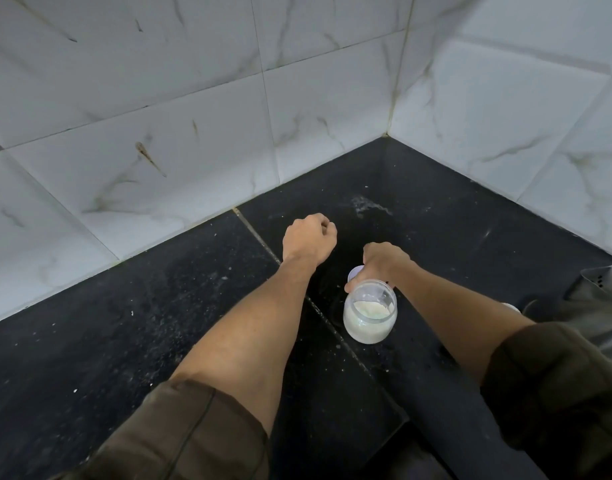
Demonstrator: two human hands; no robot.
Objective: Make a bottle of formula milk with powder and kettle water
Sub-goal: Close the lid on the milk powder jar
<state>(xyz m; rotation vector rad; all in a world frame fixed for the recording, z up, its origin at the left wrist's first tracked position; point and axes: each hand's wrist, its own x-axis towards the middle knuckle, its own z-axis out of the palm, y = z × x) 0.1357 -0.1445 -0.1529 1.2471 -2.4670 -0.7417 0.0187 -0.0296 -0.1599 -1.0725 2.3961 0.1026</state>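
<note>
Standing on a speckled black stone counter (159,306) in a white marble-tiled corner (389,131), the open powder jar (369,315) sits below the right hand (384,263), which grips a white lid (355,273); the left hand (309,239) hovers clenched.

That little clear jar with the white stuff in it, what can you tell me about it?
The jar is small, round and looks like clear plastic. It stands upright on the black countertop, near the tiled corner, with its mouth open. Pale, cream-white powder fills its lower part. The right hand is at its far rim, over a round white piece, perhaps the lid, mostly hidden. The left hand is closed and apart from it.
</note>
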